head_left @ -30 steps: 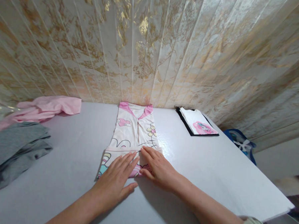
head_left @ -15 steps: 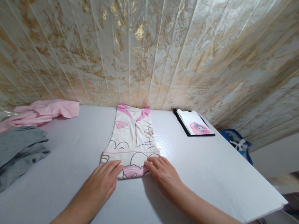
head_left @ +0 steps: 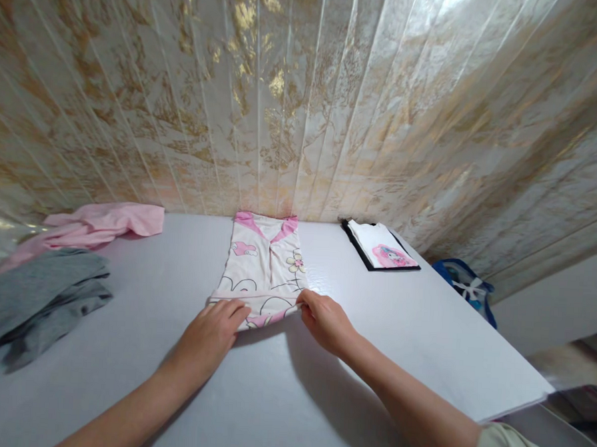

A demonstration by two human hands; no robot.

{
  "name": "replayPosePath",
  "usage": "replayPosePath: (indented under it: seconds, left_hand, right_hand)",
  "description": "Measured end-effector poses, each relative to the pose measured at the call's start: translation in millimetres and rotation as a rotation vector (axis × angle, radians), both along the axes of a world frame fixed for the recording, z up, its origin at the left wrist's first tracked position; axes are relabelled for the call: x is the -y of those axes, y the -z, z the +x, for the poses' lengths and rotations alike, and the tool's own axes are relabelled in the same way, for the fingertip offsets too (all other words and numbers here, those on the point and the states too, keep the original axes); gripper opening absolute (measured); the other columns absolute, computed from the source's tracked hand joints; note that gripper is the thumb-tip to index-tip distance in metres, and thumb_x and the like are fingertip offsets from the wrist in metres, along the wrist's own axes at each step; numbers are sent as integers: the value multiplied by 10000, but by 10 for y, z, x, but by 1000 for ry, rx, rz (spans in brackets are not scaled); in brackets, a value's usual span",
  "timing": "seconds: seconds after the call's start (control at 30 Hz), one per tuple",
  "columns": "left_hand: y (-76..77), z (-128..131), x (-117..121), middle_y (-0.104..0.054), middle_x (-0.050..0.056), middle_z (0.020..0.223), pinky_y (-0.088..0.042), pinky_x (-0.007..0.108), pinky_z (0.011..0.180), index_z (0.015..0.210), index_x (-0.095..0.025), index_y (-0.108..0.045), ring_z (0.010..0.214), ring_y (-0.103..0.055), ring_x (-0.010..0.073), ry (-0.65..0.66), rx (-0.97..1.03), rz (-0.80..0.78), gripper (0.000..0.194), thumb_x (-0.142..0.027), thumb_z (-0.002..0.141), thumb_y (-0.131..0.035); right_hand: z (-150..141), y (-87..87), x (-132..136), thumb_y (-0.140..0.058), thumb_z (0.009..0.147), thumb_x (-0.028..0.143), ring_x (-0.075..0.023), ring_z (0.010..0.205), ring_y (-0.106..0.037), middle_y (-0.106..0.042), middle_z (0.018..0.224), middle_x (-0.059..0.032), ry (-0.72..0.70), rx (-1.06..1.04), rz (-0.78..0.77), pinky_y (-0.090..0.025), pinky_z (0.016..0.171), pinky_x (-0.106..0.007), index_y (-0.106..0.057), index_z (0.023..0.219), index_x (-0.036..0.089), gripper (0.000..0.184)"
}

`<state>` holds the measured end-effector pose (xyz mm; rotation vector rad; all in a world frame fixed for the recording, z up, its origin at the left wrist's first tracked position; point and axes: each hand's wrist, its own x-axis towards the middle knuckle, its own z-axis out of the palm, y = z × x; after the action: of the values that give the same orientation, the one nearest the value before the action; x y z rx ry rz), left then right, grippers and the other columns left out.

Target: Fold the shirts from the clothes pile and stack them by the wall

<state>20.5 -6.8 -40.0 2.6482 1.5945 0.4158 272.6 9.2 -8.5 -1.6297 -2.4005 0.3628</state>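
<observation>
A small white garment with pink collar and cartoon prints [head_left: 263, 268] lies lengthwise on the white table [head_left: 280, 389], its collar against the wall. Its near end is folded up and lifted off the table. My left hand [head_left: 211, 334] pinches the left corner of that folded end. My right hand [head_left: 326, 320] pinches the right corner. Both hands have fingers closed on the fabric.
A pink garment [head_left: 98, 223] and a crumpled grey garment [head_left: 34, 300] lie at the table's left. A folded white shirt with a pink print on a black one [head_left: 382, 248] sits at the back right. A blue bag [head_left: 468, 289] is beyond the right edge.
My hands went from lying flat on the folded hem to gripping its two corners. The near end of the garment has risen and moved away from me.
</observation>
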Motion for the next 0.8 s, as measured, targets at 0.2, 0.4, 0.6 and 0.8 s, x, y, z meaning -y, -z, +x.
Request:
replayPosePath:
  seconds: [0.2,0.4,0.6,0.8]
  left_hand:
    - [-15,-4,-18,-643,81,1255,-460,424,998,1178,-211,-661,1187,-555,262,-3,46,-41,479,-2,780,-494]
    - [-166,5,286,-648,61,1276,-455,424,1025,1199,-245,-666,1199,-566,248,-38,23,-197,550,-2,745,-474]
    - [-248,-113,780,-730,10,1126,-558,313,830,1097,-338,-700,983,-686,218,185,150,-333,548,-68,676,-477]
    - [-168,-287,867,-741,-1,1113,-569,261,791,1163,-366,-661,944,-705,213,324,314,-356,515,-144,730,-490]
  right_hand:
    - [-39,168,138,-603,871,222,-219,1124,-547,-632,1210,-45,-161,37,133,-330,973,-361,-613,1155,277,290]
    - [89,94,285,-473,848,34,-190,950,-603,-697,989,-48,-153,101,58,-377,910,-330,-670,955,208,284]
    - [302,-264,746,-488,756,20,-152,875,-613,-692,909,-5,-333,-102,-265,-416,815,-247,-646,948,231,326]
    - [390,-334,820,-483,793,60,-133,762,-588,-670,858,-10,-280,-187,-418,-391,655,-197,-648,943,226,277]
